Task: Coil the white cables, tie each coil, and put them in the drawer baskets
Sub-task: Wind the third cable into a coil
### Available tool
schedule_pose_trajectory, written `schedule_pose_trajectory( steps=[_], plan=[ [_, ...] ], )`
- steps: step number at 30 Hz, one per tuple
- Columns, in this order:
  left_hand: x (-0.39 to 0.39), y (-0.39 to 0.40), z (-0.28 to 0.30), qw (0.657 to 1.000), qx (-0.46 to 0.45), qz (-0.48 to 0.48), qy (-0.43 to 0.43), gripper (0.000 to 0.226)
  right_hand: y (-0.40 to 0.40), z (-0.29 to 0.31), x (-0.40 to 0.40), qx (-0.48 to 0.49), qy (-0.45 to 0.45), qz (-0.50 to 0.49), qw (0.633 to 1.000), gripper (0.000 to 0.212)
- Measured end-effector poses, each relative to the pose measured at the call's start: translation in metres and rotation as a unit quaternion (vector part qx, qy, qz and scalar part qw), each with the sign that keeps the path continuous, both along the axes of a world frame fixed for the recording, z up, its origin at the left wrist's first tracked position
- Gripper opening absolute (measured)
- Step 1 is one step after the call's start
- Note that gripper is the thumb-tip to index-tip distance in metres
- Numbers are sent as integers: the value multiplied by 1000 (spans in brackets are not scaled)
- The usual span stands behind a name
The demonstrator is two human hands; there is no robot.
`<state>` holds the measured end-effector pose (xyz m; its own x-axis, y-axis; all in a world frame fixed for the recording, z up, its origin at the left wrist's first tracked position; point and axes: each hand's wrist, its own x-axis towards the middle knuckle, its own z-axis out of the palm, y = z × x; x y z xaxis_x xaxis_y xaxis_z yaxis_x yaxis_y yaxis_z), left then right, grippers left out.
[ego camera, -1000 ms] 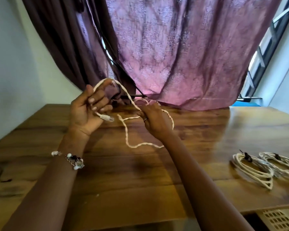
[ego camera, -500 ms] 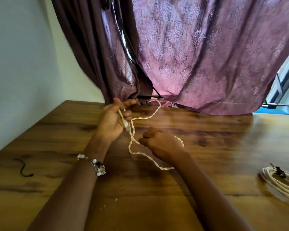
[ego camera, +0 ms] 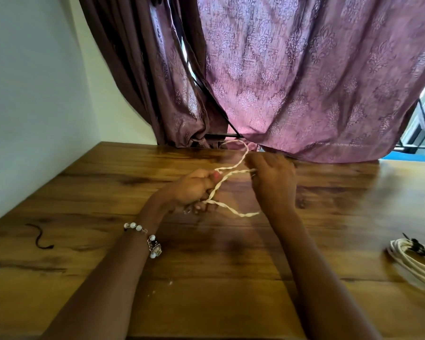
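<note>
White cable (ego camera: 231, 174): left hand (ego camera: 194, 190) gripping loops, right hand (ego camera: 271, 177) pinching strand (fingers blurred); loops risking slipping loose.

Bare wooden tabletop (ego camera: 231, 278) lies open between the forearms and toward the near edge. Obstacles: patterned mauve curtain (ego camera: 304, 94) draping onto the far edge; tied coil of white cable (ego camera: 412, 262) at right; short dark tie (ego camera: 41, 238) at left.

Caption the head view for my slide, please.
Both hands loop a white cable above a wooden table.
</note>
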<state>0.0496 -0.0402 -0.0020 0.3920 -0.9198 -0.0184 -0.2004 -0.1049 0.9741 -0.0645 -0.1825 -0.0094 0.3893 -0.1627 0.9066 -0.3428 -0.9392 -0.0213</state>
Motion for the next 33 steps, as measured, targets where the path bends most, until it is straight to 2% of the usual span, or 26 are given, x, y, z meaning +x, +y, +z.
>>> schedule_pose_trajectory(
  steps=[1, 3, 5, 8, 11, 12, 14, 17, 19, 22, 25, 28, 30, 31, 32, 33],
  plan=[
    [-1, -1, 0, 1000, 7, -17, 8, 43, -5, 2, -3, 93, -12, 23, 995, 30],
    [-4, -3, -2, 999, -2, -49, -1, 36, -13, 4, -8, 269, 5, 53, 962, 34],
    [-3, -4, -5, 996, -13, -74, -40, 28, -19, 3, -11, 330, 7, 84, 940, 29],
    [1, -2, -7, 984, -12, -119, -134, 20, -17, 5, -13, 282, -36, 110, 952, 24],
    [7, -4, -14, 969, -15, -68, -236, 19, -20, 10, -14, 166, -11, 129, 978, 29],
    [9, -5, -15, 974, -28, -49, -222, 19, -21, 11, -15, 151, 6, 145, 978, 30],
    [12, -8, -15, 990, -77, -31, -115, 17, -26, 12, -19, 160, 17, 181, 970, 33],
    [15, -4, -6, 984, -151, 1, 94, 23, -33, 15, -24, 286, 9, 201, 937, 43],
    [18, 0, -2, 961, -199, 1, 193, 30, -38, 15, -25, 381, 11, 208, 901, 46],
    [22, 7, 0, 923, -242, -57, 295, 33, -36, 15, -28, 461, 4, 255, 850, 43],
    [27, 10, -2, 884, -255, -142, 366, 33, -31, 20, -34, 528, -27, 351, 773, 35],
    [34, 13, -3, 810, -275, -261, 447, 28, -31, 24, -41, 595, -45, 426, 680, 39],
    [39, 16, -2, 780, -298, -293, 465, 26, -32, 23, -43, 625, -55, 446, 638, 42],
    [40, 17, -2, 778, -302, -297, 464, 27, -32, 22, -42, 624, -63, 440, 643, 36],
    [40, 18, -1, 784, -300, -291, 459, 28, -32, 20, -39, 602, -70, 414, 679, 24],
    [37, 18, -1, 802, -292, -271, 446, 30, -30, 17, -36, 549, -71, 354, 754, 16]
  ],
)
